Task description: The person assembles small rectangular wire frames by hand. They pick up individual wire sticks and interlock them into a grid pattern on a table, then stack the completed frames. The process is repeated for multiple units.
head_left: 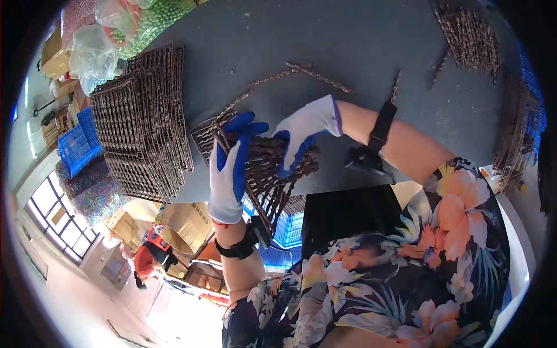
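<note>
Between my hands is a dark brown openwork mat of thin, rough, twig-like strips, its lower part hanging past the table's edge. My left hand, in a white glove with blue palm and fingertips, is closed around the left side of it, where a strip crosses the fingers. From the right, my right hand in a matching glove has its fingers curled onto the mat's upper right part; the fingertips are partly hidden. Loose brown strips lie just beyond my hands, one running down to the left hand.
A tall stack of similar brown mats stands on the dark grey table at left. A bundle of strips lies at far right, with more brown pieces at the right edge. Bags of green beads sit far left. Blue crates are below.
</note>
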{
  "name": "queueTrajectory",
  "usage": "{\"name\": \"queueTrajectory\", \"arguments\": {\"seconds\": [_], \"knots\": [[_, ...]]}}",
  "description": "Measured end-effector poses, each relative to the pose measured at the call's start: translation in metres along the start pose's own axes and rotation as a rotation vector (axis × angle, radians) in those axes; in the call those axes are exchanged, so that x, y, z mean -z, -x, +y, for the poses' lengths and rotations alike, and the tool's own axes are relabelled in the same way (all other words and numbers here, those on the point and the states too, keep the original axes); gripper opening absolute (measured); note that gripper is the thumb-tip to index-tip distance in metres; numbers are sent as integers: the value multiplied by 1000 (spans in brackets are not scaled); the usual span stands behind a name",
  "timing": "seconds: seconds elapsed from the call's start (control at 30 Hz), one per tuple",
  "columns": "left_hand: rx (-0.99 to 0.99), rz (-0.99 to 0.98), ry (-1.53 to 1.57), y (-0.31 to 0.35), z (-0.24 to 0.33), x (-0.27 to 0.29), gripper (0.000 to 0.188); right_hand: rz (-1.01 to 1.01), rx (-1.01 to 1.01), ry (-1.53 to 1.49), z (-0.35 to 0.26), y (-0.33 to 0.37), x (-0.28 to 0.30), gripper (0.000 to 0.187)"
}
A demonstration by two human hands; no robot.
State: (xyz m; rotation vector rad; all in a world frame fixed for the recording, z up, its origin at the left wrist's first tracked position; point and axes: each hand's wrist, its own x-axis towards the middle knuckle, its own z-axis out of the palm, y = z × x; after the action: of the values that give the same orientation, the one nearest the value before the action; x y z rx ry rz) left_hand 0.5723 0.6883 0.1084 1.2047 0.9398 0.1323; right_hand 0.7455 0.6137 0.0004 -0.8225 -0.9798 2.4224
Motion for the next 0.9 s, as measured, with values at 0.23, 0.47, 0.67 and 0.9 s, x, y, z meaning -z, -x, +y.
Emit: {"name": "queueTrajectory", "arguments": {"seconds": [0.23, 0.47, 0.67, 0.9], "knots": [[55, -18, 58, -6, -9, -1, 36, -98, 156, -396, 31, 12, -23, 45], [-11, -19, -293, -22, -39, -4, 31, 157, 51, -458, 35, 52, -55, 41], [205, 133, -855, -10, -36, -19, 35, 686, 18, 635, 18, 95, -57, 42], [164, -113, -647, -10, -2, -66, 36, 650, -50, 656, 25, 135, -60, 41]]}}
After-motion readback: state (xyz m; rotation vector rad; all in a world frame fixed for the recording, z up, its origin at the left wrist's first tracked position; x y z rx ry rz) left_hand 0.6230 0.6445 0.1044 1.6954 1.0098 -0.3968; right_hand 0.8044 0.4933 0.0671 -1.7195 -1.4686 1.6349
